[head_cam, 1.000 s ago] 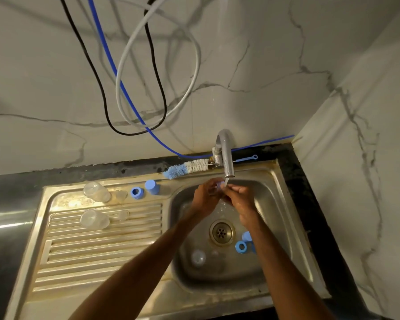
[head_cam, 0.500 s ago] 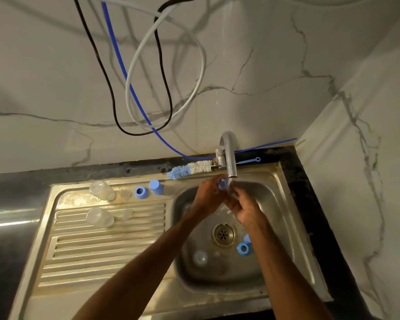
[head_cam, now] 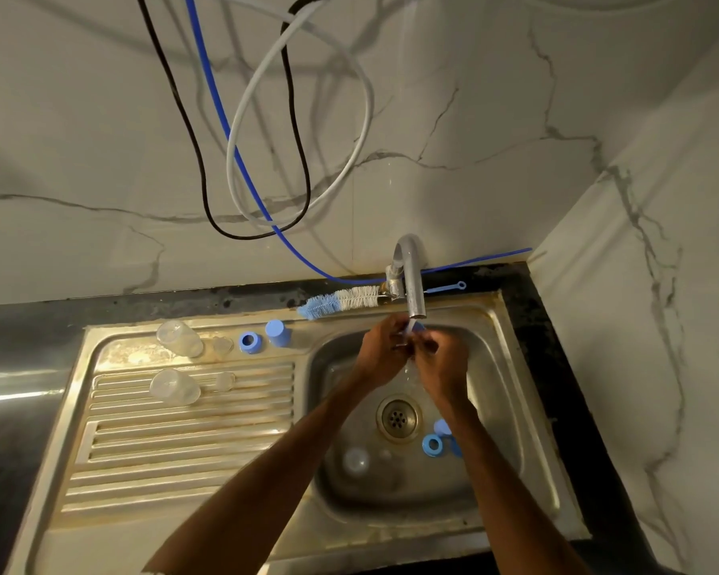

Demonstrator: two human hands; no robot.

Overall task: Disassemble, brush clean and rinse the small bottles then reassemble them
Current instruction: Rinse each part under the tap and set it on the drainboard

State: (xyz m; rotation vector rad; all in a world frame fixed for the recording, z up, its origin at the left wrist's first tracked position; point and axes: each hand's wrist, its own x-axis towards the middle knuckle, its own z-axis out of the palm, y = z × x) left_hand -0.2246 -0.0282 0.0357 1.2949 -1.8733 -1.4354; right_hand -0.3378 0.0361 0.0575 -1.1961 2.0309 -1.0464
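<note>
Small blue plastic cap [head_cam: 419, 326] pinched by left hand [head_cam: 380, 350], right hand [head_cam: 441, 363] under steel tap [head_cam: 414, 284]; clear plastic bottles [head_cam: 179, 344] laid disassembled centre-left; basin parts [head_cam: 432, 445], reassembly judged outstanding

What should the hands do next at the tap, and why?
Probably set the blue part on the drainboard beside the ring and cap: the left hand and right hand hold it under the tap, and cleaned pieces seemingly gather there.

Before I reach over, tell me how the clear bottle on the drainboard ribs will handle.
The clear bottle seems to lie on its side on the ribbed drainboard, so a nudge would probably roll it. It looks like thin see-through plastic, so likely light and easy to knock.
</note>
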